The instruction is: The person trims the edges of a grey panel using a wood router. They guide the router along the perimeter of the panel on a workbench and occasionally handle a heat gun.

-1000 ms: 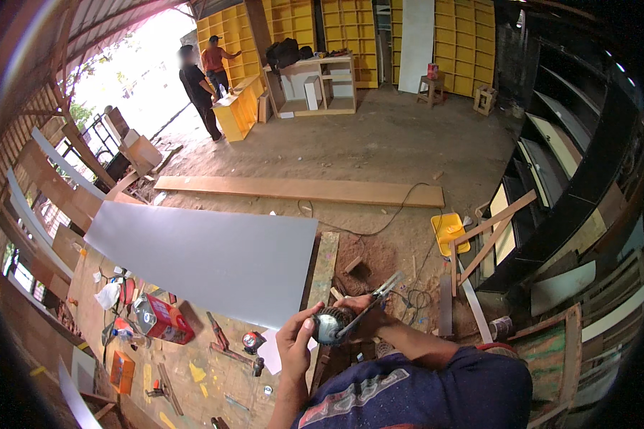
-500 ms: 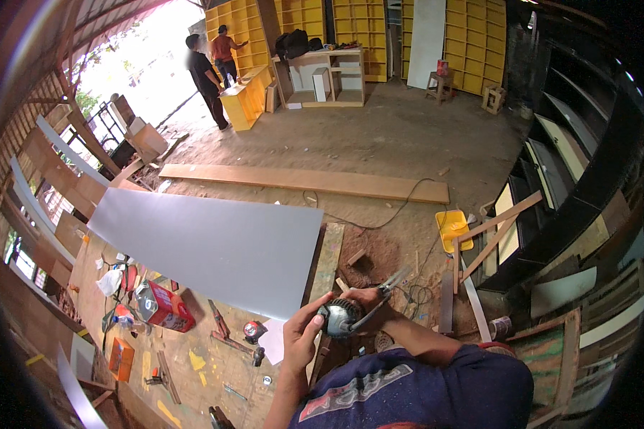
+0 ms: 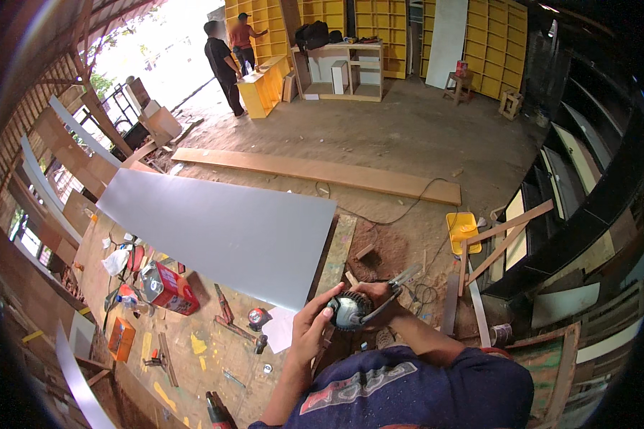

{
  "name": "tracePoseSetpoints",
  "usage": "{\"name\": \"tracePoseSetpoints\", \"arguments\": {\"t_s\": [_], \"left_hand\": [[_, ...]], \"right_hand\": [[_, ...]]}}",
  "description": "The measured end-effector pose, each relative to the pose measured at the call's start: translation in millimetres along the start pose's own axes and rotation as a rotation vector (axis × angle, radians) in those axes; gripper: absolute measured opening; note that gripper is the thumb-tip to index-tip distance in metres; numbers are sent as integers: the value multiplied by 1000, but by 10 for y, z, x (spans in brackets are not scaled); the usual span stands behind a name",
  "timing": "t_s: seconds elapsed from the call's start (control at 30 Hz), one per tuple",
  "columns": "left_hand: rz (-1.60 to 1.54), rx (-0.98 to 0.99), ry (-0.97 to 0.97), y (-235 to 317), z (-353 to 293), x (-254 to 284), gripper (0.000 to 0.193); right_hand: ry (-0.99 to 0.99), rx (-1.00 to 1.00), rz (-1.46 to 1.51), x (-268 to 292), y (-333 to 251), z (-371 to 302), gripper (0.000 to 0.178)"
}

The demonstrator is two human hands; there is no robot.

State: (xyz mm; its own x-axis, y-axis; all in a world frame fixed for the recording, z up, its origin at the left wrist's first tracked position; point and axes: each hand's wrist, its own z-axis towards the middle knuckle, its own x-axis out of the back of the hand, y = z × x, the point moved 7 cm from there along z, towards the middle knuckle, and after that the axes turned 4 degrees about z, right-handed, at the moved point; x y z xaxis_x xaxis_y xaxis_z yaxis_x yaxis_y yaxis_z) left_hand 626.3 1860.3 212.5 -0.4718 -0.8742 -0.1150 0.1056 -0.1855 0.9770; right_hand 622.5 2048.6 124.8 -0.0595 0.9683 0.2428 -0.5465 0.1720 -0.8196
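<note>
Close to my body, both hands hold a handheld power tool (image 3: 350, 310) with a rounded, grey-and-black vented end. My left hand (image 3: 318, 316) curls around its left side, with the thumb against the housing. My right hand (image 3: 376, 295) grips it from the far right, its fingers partly hidden behind the tool. A dark looped cable or strap (image 3: 403, 277) sticks out beside the right hand. The tool's underside cannot be seen. Just beyond it, a large grey panel (image 3: 222, 232) lies on the workbench (image 3: 215, 382).
Left on the bench are a red can (image 3: 170, 289), a hammer (image 3: 240, 333), a tape measure (image 3: 258, 318), white paper (image 3: 279, 330) and an orange box (image 3: 122, 339). A long board (image 3: 315, 174) and cables lie on the floor. Two people (image 3: 223, 68) stand by yellow cabinets; black shelving (image 3: 551, 207) is right.
My view has shifted, so the surroundings sit slightly further right. Both hands keep hold of the power tool, which has turned a little and shows more of its rounded end.
</note>
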Motion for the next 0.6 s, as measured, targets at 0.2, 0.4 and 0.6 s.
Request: {"name": "tracePoseSetpoints", "arguments": {"t_s": [0.2,0.4,0.6], "left_hand": [[54,1,-6,4,-26,45,46],[9,-21,3,53,-11,20,44],[-11,19,22,26,-72,16,42]], "right_hand": [[-58,-21,-95,-26,26,19,61],[-31,3,-102,-28,45,36,55],[-48,-109,40,-46,292,-89,51]]}}
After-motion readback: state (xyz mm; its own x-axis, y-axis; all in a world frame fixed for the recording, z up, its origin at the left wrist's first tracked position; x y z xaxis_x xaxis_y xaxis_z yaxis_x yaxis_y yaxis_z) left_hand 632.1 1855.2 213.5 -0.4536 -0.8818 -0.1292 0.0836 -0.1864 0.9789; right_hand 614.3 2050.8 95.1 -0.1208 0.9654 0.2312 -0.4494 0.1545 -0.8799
